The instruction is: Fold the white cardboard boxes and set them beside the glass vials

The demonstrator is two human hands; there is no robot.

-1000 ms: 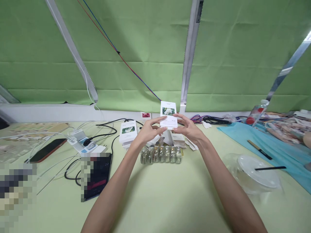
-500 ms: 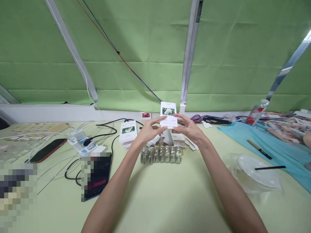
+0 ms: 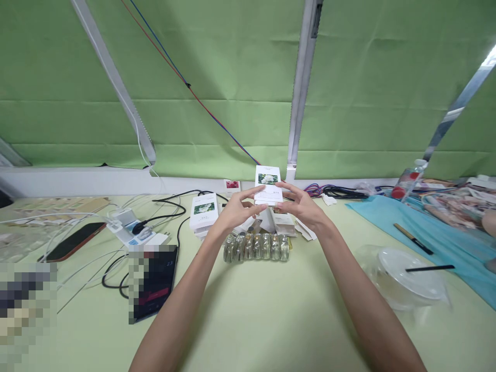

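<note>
Both of my hands hold up a small white box (image 3: 268,185) with a white flower picture, above the far middle of the table. My left hand (image 3: 236,211) pinches its lower left edge and my right hand (image 3: 300,205) grips its lower right edge. Just below them, a row of several small glass bottles (image 3: 256,246) lies on the pale green table (image 3: 263,320). A stack of similar white boxes (image 3: 203,209) sits to the left of my left hand, and more white boxes and papers (image 3: 284,223) lie under my right hand.
On the left are a power strip (image 3: 134,233) with cables, a dark phone (image 3: 75,240) and a black device (image 3: 157,281). A clear plastic lidded bowl (image 3: 413,279) with a black stick sits at the right, beside a blue cloth (image 3: 434,237). A green fabric wall rises behind.
The box has tilted back slightly in my hands, showing its top edge. My hands stay in place.
</note>
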